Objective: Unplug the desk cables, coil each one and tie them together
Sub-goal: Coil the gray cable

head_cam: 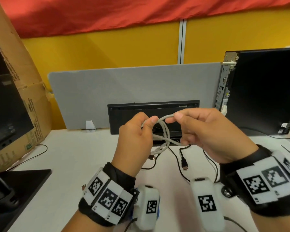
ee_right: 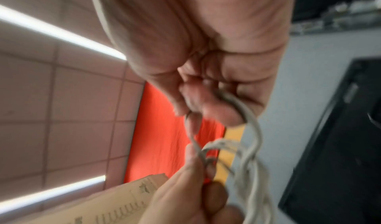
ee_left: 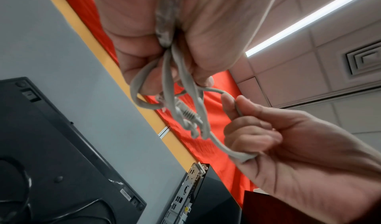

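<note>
A grey network cable (head_cam: pixel 164 131) hangs in loops between both hands above the white desk (head_cam: pixel 70 158). My left hand (head_cam: pixel 137 131) grips the gathered loops (ee_left: pixel 177 97), thumb on top. My right hand (head_cam: pixel 199 129) pinches one strand (ee_left: pixel 230 97) between thumb and forefinger, and a lower strand (ee_right: pixel 243 107) runs through its curled fingers. The cable's ribbed plug (ee_left: pixel 185 112) dangles among the loops. A black HDMI cable (head_cam: pixel 184 162) lies loose on the desk below, beside another small plug (head_cam: pixel 152 157).
A black monitor (head_cam: pixel 154 114) leans against the grey divider (head_cam: pixel 132 87). A desktop PC tower (head_cam: pixel 264 91) stands at right, a cardboard box (head_cam: pixel 23 91) and another monitor (head_cam: pixel 5 104) at left. Thin black cables (head_cam: pixel 211 164) trail across the desk.
</note>
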`<action>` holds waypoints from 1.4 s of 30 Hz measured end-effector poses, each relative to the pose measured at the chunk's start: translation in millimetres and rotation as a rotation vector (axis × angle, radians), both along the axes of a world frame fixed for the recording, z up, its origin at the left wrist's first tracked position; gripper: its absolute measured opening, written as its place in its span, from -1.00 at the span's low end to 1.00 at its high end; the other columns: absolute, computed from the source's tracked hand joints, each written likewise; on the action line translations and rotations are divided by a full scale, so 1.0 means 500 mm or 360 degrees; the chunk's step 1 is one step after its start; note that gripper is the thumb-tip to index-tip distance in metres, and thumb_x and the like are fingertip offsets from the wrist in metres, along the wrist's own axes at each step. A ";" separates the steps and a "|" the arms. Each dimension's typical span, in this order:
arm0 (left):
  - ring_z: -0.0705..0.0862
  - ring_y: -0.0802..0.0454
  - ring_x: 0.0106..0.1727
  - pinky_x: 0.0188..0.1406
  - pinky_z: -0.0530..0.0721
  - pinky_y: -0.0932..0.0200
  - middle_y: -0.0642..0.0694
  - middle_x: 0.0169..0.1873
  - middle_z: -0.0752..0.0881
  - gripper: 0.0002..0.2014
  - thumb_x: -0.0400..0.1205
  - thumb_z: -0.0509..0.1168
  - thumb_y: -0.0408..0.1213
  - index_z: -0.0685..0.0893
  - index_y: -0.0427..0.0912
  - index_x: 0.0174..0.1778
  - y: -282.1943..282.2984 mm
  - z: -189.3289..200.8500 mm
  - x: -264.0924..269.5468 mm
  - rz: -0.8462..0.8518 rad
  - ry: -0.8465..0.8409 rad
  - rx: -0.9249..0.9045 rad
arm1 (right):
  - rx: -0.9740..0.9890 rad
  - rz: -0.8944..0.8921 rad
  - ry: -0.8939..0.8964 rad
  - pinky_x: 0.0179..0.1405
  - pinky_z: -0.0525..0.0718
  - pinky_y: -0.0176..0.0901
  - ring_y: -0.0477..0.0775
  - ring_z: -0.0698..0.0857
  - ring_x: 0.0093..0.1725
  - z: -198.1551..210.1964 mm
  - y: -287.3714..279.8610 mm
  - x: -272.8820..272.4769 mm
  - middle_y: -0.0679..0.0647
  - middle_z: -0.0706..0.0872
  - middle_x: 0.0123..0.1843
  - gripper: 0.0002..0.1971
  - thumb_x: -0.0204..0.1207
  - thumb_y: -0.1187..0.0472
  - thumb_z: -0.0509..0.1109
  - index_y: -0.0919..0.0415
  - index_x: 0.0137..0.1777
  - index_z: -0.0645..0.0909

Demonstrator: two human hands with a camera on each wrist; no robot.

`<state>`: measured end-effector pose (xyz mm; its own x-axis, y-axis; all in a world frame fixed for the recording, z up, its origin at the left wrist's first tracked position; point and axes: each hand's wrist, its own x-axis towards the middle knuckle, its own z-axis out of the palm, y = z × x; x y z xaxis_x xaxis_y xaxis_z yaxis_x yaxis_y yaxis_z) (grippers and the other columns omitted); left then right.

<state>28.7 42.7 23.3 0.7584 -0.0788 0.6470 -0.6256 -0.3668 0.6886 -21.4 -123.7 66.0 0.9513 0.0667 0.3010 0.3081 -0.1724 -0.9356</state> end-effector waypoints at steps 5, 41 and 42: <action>0.54 0.06 -0.45 -0.53 0.55 0.31 -0.09 -0.50 0.53 -0.66 0.69 0.16 -0.04 0.51 -0.18 -0.31 -0.008 -0.010 0.001 -0.0007 -0.0055 0.0112 | 0.0481 0.0035 0.0335 -0.74 0.24 -0.35 -0.14 0.17 -0.63 -0.004 0.008 0.012 -0.05 0.24 -0.56 -0.76 0.69 0.23 0.24 0.38 -0.03 0.68; 0.17 0.15 -0.68 -0.68 0.32 0.31 0.02 -0.65 0.22 -0.62 0.70 0.16 -0.04 0.63 0.02 -0.44 -0.014 0.003 -0.021 -0.0920 0.0645 -0.0922 | -0.0039 -0.0183 -0.0410 -0.14 0.82 -0.03 0.08 0.84 -0.22 -0.072 0.006 0.063 0.08 0.85 -0.24 -0.88 0.53 0.29 0.47 0.12 -0.07 0.84; 0.18 0.15 -0.69 -0.69 0.30 0.32 0.02 -0.66 0.24 -0.61 0.73 0.15 -0.07 0.63 0.01 -0.44 -0.012 0.005 -0.019 -0.0888 0.0615 -0.0935 | 0.0112 -0.0067 -0.0237 -0.06 0.82 0.11 0.21 0.83 -0.15 -0.070 0.010 0.060 0.17 0.85 -0.18 -0.87 0.55 0.27 0.44 0.20 -0.06 0.84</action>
